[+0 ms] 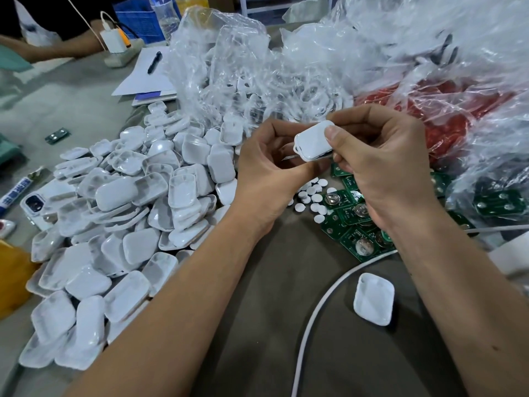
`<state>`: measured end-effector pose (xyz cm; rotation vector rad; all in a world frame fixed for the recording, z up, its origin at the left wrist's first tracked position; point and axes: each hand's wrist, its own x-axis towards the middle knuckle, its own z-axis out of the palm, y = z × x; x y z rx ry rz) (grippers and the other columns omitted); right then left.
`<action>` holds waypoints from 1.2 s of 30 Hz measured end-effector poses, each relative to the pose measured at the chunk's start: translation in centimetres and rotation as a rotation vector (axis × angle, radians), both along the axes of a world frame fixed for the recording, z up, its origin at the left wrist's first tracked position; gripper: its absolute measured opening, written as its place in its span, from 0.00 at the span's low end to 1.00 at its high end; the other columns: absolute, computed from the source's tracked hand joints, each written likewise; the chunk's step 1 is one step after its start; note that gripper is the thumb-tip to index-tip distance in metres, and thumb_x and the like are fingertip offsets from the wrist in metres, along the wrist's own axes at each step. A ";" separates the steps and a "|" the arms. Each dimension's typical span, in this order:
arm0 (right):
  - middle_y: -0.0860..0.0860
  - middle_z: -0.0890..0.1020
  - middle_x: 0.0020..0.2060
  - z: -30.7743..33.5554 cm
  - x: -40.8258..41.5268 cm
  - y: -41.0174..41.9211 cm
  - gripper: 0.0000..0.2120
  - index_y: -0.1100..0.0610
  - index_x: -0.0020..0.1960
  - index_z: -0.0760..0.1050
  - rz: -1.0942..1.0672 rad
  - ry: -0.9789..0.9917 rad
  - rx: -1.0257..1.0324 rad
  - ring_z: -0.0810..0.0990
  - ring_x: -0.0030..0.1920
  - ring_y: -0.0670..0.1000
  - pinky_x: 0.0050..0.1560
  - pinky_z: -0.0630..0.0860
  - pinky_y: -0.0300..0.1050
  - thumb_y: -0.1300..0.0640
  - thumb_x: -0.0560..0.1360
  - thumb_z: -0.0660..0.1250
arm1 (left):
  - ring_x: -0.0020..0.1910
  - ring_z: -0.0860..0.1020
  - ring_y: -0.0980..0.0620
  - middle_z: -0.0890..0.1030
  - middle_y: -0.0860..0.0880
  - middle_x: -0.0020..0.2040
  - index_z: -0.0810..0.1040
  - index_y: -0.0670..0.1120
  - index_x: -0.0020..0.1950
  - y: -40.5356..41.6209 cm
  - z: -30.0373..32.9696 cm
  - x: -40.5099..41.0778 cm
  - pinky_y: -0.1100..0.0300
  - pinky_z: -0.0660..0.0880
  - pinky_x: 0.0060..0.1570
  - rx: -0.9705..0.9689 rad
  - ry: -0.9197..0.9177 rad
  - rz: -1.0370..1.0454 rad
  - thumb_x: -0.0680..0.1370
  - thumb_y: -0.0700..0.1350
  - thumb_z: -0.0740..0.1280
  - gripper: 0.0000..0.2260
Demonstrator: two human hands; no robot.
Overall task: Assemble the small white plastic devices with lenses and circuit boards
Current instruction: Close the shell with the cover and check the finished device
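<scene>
Both hands hold one small white plastic device (313, 141) above the middle of the table. My right hand (383, 164) pinches it, thumb pressed on its top face. My left hand (266, 170) curls round its lower left edge from below. A large heap of white plastic shells (120, 213) covers the table to the left. Small white round lenses (312, 196) lie scattered under the hands. Green circuit boards (357, 224) with coin cells lie beneath my right wrist. One single white shell (373, 299) lies alone at the lower right.
Crumpled clear plastic bags (257, 70) with more parts fill the back, one holding red pieces (446, 116). A white cable (323, 308) curves across the dark cloth. A phone (33, 203), a marker (14, 193), papers with a pen (154, 63) and another person's arm (51, 50) sit at the left.
</scene>
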<state>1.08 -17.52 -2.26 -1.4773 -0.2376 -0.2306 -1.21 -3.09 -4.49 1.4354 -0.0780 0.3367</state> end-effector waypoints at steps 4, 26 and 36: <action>0.53 0.87 0.39 -0.2 -0.1 0.1 0.07 0.61 0.50 0.84 -0.050 -0.039 -0.063 0.86 0.37 0.48 0.35 0.79 0.37 0.63 0.72 0.78 | 0.48 0.85 0.47 0.87 0.44 0.49 0.80 0.41 0.52 0.0 -0.1 0.0 0.53 0.83 0.48 0.030 0.002 0.021 0.67 0.30 0.81 0.18; 0.57 0.85 0.41 -1.0 0.0 0.2 0.11 0.58 0.51 0.81 -0.052 0.104 -0.132 0.85 0.31 0.52 0.29 0.75 0.42 0.57 0.73 0.79 | 0.50 0.86 0.46 0.87 0.45 0.50 0.82 0.41 0.50 0.1 -0.1 -0.2 0.46 0.83 0.51 0.156 -0.065 0.063 0.67 0.36 0.83 0.16; 0.52 0.84 0.34 -0.8 0.3 -0.2 0.09 0.65 0.51 0.81 -0.032 0.149 0.004 0.80 0.26 0.43 0.27 0.74 0.35 0.63 0.74 0.78 | 0.34 0.82 0.52 0.81 0.47 0.35 0.85 0.44 0.55 -0.8 0.4 -0.5 0.57 0.81 0.38 0.135 0.024 0.096 0.68 0.33 0.81 0.17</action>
